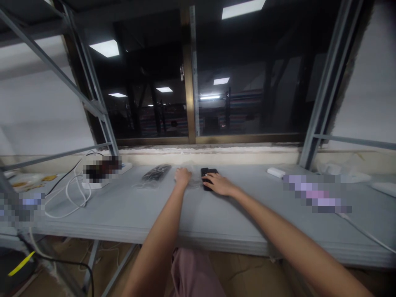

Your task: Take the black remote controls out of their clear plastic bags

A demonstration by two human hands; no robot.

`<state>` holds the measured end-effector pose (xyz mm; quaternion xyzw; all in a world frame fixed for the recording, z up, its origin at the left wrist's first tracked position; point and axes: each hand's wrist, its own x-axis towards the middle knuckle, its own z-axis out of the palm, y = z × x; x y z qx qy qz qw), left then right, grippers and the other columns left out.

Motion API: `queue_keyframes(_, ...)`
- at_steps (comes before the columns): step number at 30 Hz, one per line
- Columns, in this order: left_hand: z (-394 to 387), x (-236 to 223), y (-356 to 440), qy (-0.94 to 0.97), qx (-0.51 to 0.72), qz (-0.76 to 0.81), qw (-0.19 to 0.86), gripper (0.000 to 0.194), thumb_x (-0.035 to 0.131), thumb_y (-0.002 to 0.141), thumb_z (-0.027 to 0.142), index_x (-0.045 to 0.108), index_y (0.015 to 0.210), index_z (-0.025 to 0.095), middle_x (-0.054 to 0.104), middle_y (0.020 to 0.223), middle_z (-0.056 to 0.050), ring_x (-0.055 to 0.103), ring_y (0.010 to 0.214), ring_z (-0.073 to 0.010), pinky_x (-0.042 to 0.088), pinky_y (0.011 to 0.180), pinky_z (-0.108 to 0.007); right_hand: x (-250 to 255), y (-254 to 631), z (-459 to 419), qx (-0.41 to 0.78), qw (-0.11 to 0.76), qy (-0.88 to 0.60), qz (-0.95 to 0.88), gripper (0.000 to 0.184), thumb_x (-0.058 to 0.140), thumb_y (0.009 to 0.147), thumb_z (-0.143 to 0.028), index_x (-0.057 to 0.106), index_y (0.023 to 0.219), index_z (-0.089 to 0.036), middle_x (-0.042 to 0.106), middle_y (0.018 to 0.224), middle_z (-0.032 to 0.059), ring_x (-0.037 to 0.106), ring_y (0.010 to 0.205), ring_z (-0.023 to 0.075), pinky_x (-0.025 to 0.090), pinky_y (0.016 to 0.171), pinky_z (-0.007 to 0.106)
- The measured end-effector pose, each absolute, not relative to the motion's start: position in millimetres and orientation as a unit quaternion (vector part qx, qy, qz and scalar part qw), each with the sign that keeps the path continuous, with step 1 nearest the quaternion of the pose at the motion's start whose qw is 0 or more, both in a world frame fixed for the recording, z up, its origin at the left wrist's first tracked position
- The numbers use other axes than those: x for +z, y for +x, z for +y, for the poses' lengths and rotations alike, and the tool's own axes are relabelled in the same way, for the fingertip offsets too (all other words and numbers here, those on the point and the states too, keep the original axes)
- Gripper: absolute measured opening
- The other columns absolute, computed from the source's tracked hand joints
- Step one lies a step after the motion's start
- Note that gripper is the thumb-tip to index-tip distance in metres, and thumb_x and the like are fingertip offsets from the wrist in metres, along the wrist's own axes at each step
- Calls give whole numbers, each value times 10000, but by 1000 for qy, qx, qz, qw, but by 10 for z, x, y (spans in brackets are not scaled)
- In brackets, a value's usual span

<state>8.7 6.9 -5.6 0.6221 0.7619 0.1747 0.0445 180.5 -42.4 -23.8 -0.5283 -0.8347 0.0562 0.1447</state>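
My left hand (pixel 183 176) is on the table with its fingers curled in at the edge of a crumpled clear plastic bag (pixel 194 180). Just right of the bag, my right hand (pixel 219 184) rests over a pair of flat black objects (pixel 204 172) lying side by side; their kind is not clear. The fingers of that hand are stretched out and slightly apart on top of them. To the left of my left hand lies another dark item in a clear plastic bag (pixel 156 173), apart from both hands.
A grey table (pixel 216 214) runs along a window. White power strips (pixel 95 183) and looped cables (pixel 66 214) lie at the left. At the right are a white block (pixel 275 172), a blurred-out purple thing (pixel 315 194) and a cable (pixel 368 235). Metal posts (pixel 321 90) flank the window.
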Motion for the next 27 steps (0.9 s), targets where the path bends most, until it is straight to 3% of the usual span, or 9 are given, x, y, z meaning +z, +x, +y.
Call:
queue_keyframes(4,22,2,104,627,142,761,80,737,546,820,511,386,1365,41,422,1370,-267,390,1294,-323,396,971,-377,-236,1814,-414,61,141,-530,-834,467,338,941,-472,472,1341,-272,366,1466,76,349,1314,302,334,1026,495)
queue_keyframes(9,81,-15,51,677,89,727,73,586,602,794,465,523,1259,117,479,1340,-220,425,1270,-307,409,950,-353,-267,1834,-363,68,151,-525,-835,472,337,940,-478,483,1332,-258,381,1456,81,349,1312,299,335,1025,485)
queue_keyframes(18,158,-82,55,692,96,713,61,568,677,729,451,559,1194,147,514,1321,-181,464,1240,-290,420,936,-324,-390,1904,-184,60,191,-502,-841,445,379,935,-451,521,1298,-237,428,1417,100,355,1311,262,311,1052,419)
queue_keyframes(27,136,-48,86,726,143,657,142,561,740,644,383,593,1144,176,626,1184,-126,554,1135,-275,443,890,-297,-365,1921,-195,68,193,-494,-845,450,381,935,-447,523,1297,-220,442,1410,94,361,1308,255,307,1061,409)
